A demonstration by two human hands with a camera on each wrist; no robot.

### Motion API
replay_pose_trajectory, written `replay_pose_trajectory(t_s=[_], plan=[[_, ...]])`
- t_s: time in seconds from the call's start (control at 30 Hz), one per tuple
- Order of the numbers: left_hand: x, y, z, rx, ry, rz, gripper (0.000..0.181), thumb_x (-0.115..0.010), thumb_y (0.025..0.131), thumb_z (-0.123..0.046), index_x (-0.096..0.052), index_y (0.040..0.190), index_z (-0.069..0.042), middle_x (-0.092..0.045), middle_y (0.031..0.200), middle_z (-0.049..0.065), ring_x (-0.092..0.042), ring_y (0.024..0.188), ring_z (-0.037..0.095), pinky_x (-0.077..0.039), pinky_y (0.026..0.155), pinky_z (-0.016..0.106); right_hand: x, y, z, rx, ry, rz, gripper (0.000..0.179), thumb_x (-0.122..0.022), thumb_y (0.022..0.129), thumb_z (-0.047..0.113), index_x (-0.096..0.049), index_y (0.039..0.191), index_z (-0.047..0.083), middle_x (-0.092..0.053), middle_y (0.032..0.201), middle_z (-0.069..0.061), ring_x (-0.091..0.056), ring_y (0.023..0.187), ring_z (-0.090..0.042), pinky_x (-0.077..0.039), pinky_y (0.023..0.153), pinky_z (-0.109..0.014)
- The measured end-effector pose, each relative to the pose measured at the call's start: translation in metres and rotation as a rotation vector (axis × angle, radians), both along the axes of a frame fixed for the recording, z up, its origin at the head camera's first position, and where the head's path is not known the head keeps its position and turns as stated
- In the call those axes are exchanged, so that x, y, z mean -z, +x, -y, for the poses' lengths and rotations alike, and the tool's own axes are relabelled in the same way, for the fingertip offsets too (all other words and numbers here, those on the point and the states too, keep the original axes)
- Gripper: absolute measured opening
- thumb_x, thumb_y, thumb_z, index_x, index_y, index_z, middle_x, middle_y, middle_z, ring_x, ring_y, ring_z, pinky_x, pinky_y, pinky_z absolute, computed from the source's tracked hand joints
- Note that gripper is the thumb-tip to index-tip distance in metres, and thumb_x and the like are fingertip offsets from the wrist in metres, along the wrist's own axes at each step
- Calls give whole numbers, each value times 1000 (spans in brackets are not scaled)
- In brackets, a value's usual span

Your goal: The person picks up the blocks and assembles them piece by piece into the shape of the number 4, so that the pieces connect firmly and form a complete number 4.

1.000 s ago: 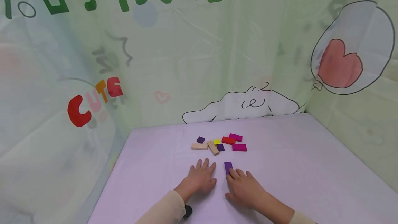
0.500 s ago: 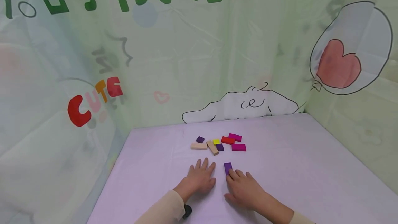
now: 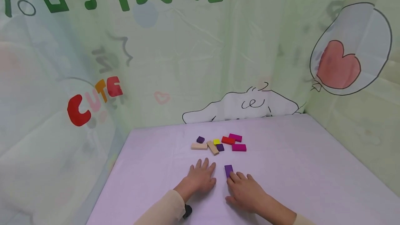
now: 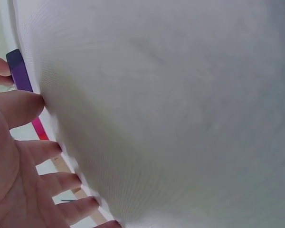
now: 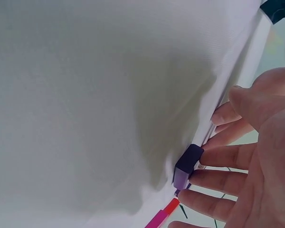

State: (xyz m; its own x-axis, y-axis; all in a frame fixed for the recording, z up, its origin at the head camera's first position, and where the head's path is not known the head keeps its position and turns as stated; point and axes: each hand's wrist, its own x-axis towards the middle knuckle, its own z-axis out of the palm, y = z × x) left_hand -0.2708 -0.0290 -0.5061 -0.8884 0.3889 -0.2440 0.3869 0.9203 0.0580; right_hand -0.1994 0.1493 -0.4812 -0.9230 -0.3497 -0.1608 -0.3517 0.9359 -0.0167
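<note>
A purple wooden block (image 3: 228, 170) lies on the table in front of my right hand (image 3: 247, 191). Fingertips of that hand touch the block's near end, and the thumb stays apart from it. In the right wrist view the long fingers are nearly straight against the block (image 5: 186, 166). My left hand (image 3: 201, 179) is palm down to the left of the block, fingers spread and holding nothing. The left wrist view has its fingertips touching the tabletop, with the purple block (image 4: 20, 73) beyond the thumb.
Farther back on the lilac table (image 3: 281, 159) lie more blocks: pale wooden ones (image 3: 199, 146), dark purple ones (image 3: 200, 139), a yellow one (image 3: 216, 142), a red one (image 3: 228, 140) and magenta ones (image 3: 239, 147). A printed curtain (image 3: 193, 61) hangs behind the table.
The purple block has slid slightly toward me under the right fingertips. My left hand keeps its place and the far blocks lie as before.
</note>
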Motion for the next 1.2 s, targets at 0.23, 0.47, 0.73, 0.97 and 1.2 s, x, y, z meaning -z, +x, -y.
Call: replay_pose_trajectory(t_s=[0.23, 0.47, 0.73, 0.97, 1.2], plan=[[0, -4, 0, 12, 2, 3, 64, -51, 104, -50, -37, 161, -25, -30, 170, 7, -29, 156, 35, -33, 121, 59, -2, 0, -1, -4, 1, 6, 65, -76, 88, 54, -65, 130, 6, -62, 138, -13, -56, 130, -36, -45, 107, -67], [6, -8, -1, 21, -1, -8, 64, -51, 104, -51, -37, 162, -26, -29, 170, 6, -29, 156, 35, -34, 121, 59, -4, 1, -1, 2, -8, -1, 63, -77, 87, 53, -66, 128, 6, -64, 135, -12, -57, 128, -35, -46, 106, -67], [-1, -13, -2, 28, 2, 58, 64, -55, 103, -50, -40, 160, -26, -32, 169, 6, -32, 155, 35, -35, 120, 59, -2, 1, -1, 11, -14, 7, 61, -78, 87, 52, -67, 125, 7, -64, 133, -11, -57, 127, -35, -47, 106, -67], [-12, -25, -3, 59, -25, 64, 54, -59, 102, -48, -54, 150, -24, -52, 154, 6, -53, 136, 32, -46, 112, 54, -1, 1, 0, 7, -20, 1, 59, -78, 87, 53, -67, 125, 9, -65, 131, -10, -58, 126, -35, -47, 106, -66], [-13, -28, -5, 58, -24, 50, 50, -61, 101, -46, -58, 145, -23, -58, 146, 6, -59, 126, 30, -50, 109, 51, -2, 1, 0, -4, -12, -9, 59, -77, 88, 53, -67, 125, 9, -65, 130, -10, -58, 126, -35, -48, 105, -65]])
